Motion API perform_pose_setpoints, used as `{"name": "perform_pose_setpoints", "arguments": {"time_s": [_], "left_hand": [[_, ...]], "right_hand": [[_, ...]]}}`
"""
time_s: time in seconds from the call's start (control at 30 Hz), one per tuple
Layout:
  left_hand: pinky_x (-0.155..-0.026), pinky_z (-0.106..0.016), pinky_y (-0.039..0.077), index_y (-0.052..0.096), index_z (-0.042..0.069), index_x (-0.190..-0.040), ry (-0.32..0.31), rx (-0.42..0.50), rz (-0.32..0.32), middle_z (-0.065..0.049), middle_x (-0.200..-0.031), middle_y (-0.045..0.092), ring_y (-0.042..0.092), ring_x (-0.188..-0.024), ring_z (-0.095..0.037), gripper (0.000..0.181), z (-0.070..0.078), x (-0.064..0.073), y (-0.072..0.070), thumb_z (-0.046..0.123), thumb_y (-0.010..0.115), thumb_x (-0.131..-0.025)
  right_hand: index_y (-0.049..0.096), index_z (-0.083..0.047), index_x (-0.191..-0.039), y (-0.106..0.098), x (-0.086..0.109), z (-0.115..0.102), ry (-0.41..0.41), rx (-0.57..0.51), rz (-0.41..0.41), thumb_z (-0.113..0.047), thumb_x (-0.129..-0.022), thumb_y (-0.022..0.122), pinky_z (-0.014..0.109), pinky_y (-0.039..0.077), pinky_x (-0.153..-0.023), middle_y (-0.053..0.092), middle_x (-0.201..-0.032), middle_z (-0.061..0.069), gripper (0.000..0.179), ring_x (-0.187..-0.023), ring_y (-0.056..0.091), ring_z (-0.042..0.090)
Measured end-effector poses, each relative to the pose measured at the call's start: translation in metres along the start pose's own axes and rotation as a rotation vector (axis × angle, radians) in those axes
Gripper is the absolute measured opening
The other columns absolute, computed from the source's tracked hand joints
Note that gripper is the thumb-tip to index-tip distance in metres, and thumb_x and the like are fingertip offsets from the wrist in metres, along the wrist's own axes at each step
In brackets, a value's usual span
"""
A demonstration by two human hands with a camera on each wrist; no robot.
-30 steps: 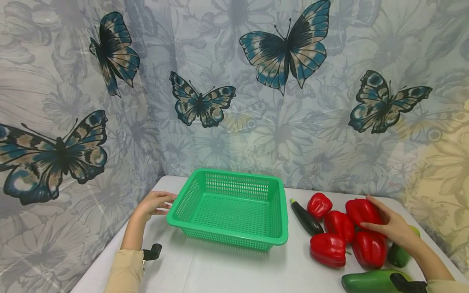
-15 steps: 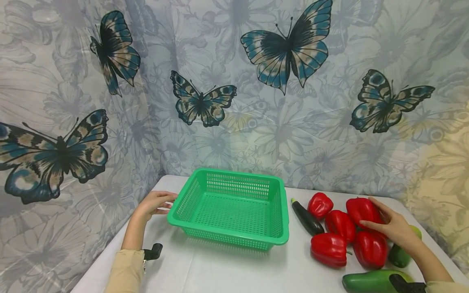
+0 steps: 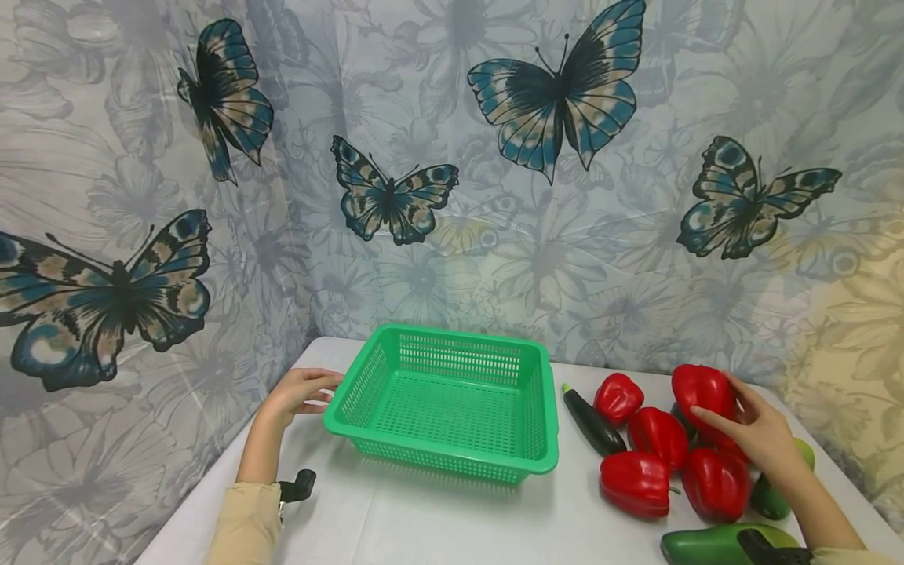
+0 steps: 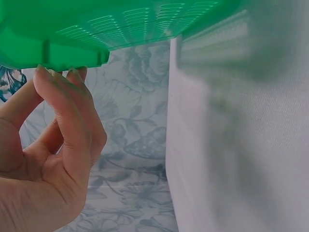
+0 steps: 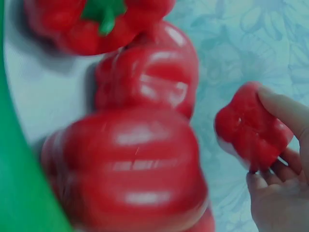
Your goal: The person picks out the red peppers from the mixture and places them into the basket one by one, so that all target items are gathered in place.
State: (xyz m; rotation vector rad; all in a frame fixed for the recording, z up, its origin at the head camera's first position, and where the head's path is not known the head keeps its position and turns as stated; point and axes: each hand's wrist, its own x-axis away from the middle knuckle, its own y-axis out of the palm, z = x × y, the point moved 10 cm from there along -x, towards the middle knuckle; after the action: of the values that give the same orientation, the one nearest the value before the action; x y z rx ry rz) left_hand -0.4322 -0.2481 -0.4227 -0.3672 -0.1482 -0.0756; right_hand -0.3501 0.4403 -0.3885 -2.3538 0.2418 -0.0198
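My right hand (image 3: 763, 428) grips a red bell pepper (image 3: 701, 392) above the back of a group of vegetables, thumb on one side and fingers on the other. In the right wrist view this bell pepper (image 5: 248, 128) hangs in the fingers, apart from other peppers. Red bell peppers (image 3: 634, 484) lie just in front and to the left. A dark, slim eggplant-like vegetable (image 3: 593, 420) lies between them and the green basket (image 3: 441, 453). My left hand (image 3: 300, 392) touches the basket's left rim; in the left wrist view its bent fingertips (image 4: 42, 72) meet the rim's edge.
A long green vegetable (image 3: 706, 545) lies at the front right, partly behind the right wrist's black camera (image 3: 759, 545). Another green vegetable (image 3: 770, 498) is partly hidden by the right forearm. A butterfly-patterned cloth (image 3: 424, 282) hangs behind the white table (image 3: 410, 522).
My right hand has lifted the red bell pepper up off the group, uncovering a dark thing and more red behind it. The left hand and basket stay in place.
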Motion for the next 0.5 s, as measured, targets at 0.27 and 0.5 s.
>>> {"name": "perform_pose_setpoints", "arguments": {"time_s": [0.27, 0.5], "left_hand": [[-0.074, -0.028, 0.059, 0.063, 0.001, -0.125, 0.006, -0.007, 0.009, 0.000, -0.102, 0.069, 0.066, -0.086, -0.013, 0.042, 0.000, 0.001, 0.000, 0.030, 0.064, -0.095], [-0.078, -0.032, 0.060, 0.063, 0.001, -0.126, 0.014, -0.004, 0.023, 0.002, -0.099, 0.070, 0.066, -0.084, -0.011, 0.049, 0.000, 0.000, 0.000, 0.037, 0.067, -0.092]], "right_hand": [[-0.002, -0.006, -0.156, 0.005, 0.000, -0.018, 0.021, -0.063, 0.006, -0.050, -0.093, 0.060, 0.049, 0.053, -0.086, 0.007, -0.157, 0.032, 0.098, -0.140, 0.016, 0.056], [-0.002, -0.010, -0.157, 0.011, 0.001, -0.032, 0.026, -0.099, -0.004, -0.051, -0.094, 0.059, 0.039, 0.047, -0.098, 0.006, -0.160, 0.026, 0.096, -0.145, 0.011, 0.050]]}}
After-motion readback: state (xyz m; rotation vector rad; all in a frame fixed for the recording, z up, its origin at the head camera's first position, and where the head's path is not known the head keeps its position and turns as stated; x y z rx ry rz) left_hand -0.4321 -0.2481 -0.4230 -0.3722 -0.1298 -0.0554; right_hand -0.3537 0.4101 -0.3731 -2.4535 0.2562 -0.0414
